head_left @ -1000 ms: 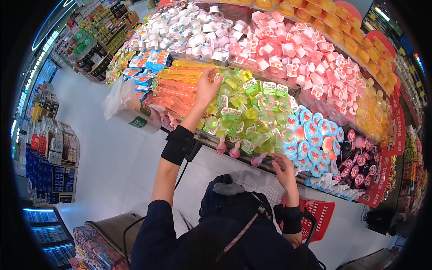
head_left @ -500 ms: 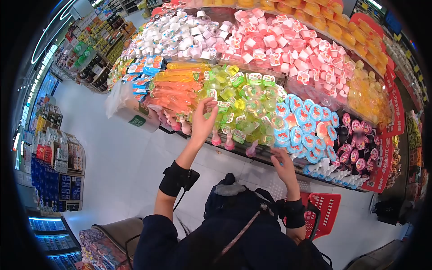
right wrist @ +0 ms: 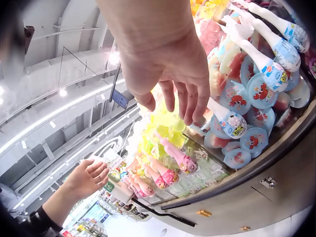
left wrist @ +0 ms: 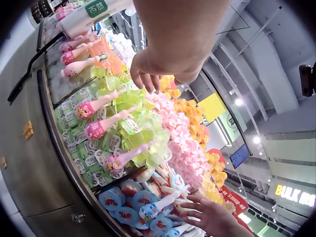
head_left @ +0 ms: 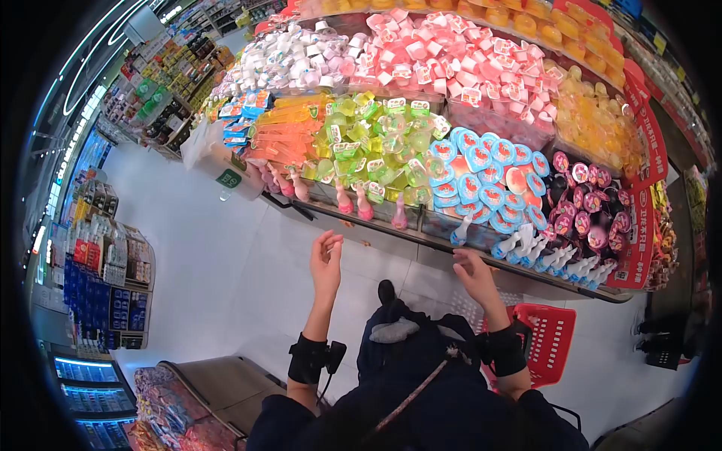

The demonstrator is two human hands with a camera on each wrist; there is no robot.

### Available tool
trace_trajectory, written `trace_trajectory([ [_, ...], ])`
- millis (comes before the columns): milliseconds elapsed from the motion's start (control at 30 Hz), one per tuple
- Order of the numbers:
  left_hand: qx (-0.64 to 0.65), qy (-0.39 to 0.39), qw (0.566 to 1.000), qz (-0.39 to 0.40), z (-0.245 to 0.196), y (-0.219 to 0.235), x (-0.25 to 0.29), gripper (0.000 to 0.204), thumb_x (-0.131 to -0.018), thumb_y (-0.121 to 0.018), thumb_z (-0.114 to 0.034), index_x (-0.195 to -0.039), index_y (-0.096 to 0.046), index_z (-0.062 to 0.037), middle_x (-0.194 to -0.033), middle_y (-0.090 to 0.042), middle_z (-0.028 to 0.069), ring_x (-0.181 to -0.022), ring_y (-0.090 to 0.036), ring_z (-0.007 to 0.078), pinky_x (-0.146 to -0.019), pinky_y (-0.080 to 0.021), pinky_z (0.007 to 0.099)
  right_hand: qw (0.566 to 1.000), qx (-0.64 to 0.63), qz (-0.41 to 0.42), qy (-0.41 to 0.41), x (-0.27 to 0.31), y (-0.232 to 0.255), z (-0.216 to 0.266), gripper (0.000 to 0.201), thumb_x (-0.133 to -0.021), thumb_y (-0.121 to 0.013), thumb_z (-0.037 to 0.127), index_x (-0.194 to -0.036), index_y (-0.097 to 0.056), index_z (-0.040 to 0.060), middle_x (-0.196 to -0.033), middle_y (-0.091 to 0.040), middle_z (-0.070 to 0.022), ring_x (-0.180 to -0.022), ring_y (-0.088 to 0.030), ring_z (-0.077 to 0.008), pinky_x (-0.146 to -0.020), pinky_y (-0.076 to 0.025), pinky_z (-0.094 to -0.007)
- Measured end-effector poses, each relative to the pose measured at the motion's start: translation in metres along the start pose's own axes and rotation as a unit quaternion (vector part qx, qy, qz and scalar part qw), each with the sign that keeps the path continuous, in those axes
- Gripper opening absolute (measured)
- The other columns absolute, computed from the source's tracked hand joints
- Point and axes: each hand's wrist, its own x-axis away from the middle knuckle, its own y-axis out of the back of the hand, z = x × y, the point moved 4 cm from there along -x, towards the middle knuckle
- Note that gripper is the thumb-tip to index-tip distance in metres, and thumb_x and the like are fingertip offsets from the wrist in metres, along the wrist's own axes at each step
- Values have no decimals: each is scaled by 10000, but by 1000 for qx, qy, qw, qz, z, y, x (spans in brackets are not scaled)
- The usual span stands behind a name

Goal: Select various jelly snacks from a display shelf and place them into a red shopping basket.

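My left hand (head_left: 326, 259) hangs in front of the display's front edge, fingers loosely bent, nothing in it. At about the same height, my right hand (head_left: 475, 276) is held out with relaxed fingers, also holding nothing. Beyond the left hand lie green jelly cups (head_left: 376, 139) in a heap. Blue-lidded cups (head_left: 481, 177) with a red crab picture fill the bin closest to the right hand. Pink bottle-shaped packs (left wrist: 94, 129) line the front edge by the green cups; blue and white ones (right wrist: 276, 74) line it farther right.
Orange stick packs (head_left: 286, 139), white cups (head_left: 293, 64), pink cups (head_left: 451, 56) and yellow cups (head_left: 598, 116) fill other bins. A white bag roll (head_left: 229, 177) hangs at the left end. A red basket (head_left: 549, 342) is at my right, a brown bin (head_left: 226, 387) behind my left.
My left hand has come back from over the green jelly cups toward my body, empty. The right hand stays about where it was. The head view has shifted slightly right.
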Motion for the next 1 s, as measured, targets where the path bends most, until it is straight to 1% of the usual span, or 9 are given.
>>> trace_trajectory([
  [167, -12, 16, 1000, -23, -1, 0, 60, 265, -832, -500, -54, -1083, -449, 12, -949, -563, 90, -891, -531, 134, -778, -417, 244, 999, -13, 35, -21, 32, 0, -28, 315, -770, -553, 72, -1072, -485, 16, -998, -553, -92, -809, -562, -162, -717, -459, -275],
  [233, -1, 29, 999, -24, 2, 0, 80, 277, -840, -491, -89, -1100, -450, -2, -956, -568, 79, -902, -541, 160, -783, -410, 264, 998, -13, 49, -21, 39, 1, -30, 318, -769, -553, 73, -1074, -481, 15, -994, -553, -93, -808, -562, -161, -717, -459, -270],
  [267, -4, 29, 999, -24, 3, 1, 88, 277, -840, -491, -89, -1100, -450, -2, -956, -568, 79, -902, -541, 160, -783, -410, 264, 998, -15, 50, -25, 44, 0, -31, 304, -770, -553, 74, -1062, -489, 15, -980, -558, -92, -806, -562, -159, -713, -460, -268],
  [333, 6, 80, 997, -16, 6, -2, 105, 265, -828, -499, -43, -1082, -450, 14, -930, -569, 91, -867, -546, 142, -782, -420, 246, 998, -19, 51, -30, 49, 1, -34, 290, -772, -552, 74, -1050, -497, 14, -966, -562, -90, -803, -562, -158, -709, -461, -265],
  [467, 8, 94, 995, -12, 6, -7, 130, 262, -828, -494, -39, -1081, -448, 16, -918, -572, 92, -849, -554, 143, -779, -423, 247, 999, -19, 41, -29, 51, 2, -43, 241, -782, -548, 85, -1013, -526, 20, -919, -572, -80, -794, -560, -154, -693, -461, -266],
  [567, 14, 99, 995, 3, 7, -6, 146, 280, -841, -497, -102, -1100, -447, -6, -940, -575, 83, -869, -554, 165, -767, -414, 261, 998, -23, 51, -28, 60, -4, -48, 223, -787, -549, 93, -999, -538, 26, -905, -574, -81, -795, -562, -155, -686, -460, -266],
  [633, 31, 103, 994, -11, 5, -2, 161, 256, -835, -483, -36, -1083, -440, 16, -912, -573, 91, -839, -557, 146, -770, -430, 250, 997, -20, 61, -32, 71, -9, -46, 221, -788, -550, 97, -998, -541, 28, -903, -575, -84, -796, -563, -157, -684, -460, -265],
  [800, 17, 100, 994, -35, -8, 17, 203, 250, -839, -474, -34, -1081, -440, 17, -909, -573, 91, -834, -559, 149, -762, -431, 251, 996, -25, 82, -2, 105, -25, -38, 206, -792, -542, 98, -987, -547, 30, -899, -576, -88, -787, -568, -166, -676, -463, -270],
  [1000, 28, 106, 993, -42, -9, 27, 261, 237, -838, -477, -34, -1067, -448, 22, -881, -576, 88, -827, -560, 151, -750, -439, 255, 998, 3, 68, 2, 165, -15, -31, 200, -783, -539, 72, -978, -545, 25, -920, -567, -97, -784, -571, -176, -673, -469, -276],
])
